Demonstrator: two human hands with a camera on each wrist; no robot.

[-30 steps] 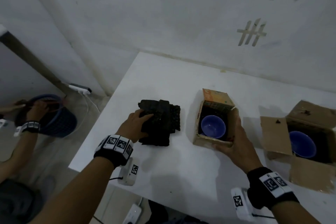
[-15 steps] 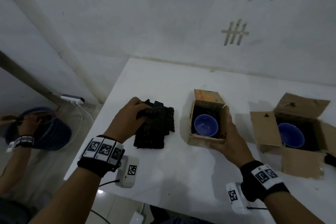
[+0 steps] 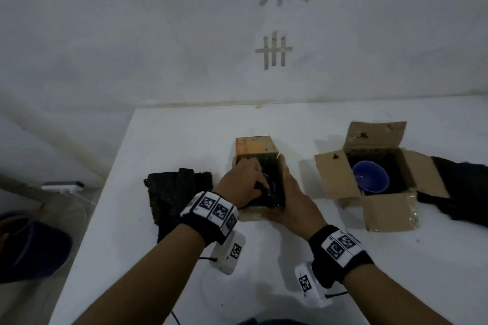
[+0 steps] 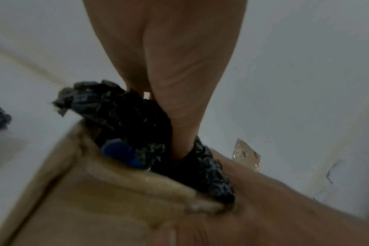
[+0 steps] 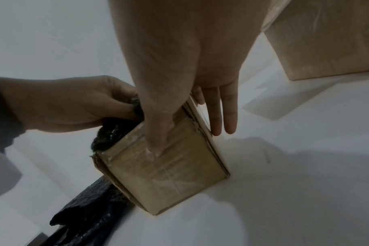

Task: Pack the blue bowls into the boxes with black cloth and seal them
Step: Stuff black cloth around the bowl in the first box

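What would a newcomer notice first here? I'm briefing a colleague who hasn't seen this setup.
Both hands meet at the small box mid-table: the left hand stuffs black cloth in over a blue bowl, while the right hand steadies the box's side. To the right, a larger open box shows a second blue bowl; a pile of black cloth lies left.

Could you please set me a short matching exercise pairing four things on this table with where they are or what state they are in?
Things:
1. small box
2. large box
3. left hand
4. cloth pile

States:
A. flaps spread open, blue bowl uncovered inside
B. lying on the table left of the small box
C. steadied by the right hand
D. gripping black cloth and pushing it in over a bowl

Pairs: 1-C, 2-A, 3-D, 4-B
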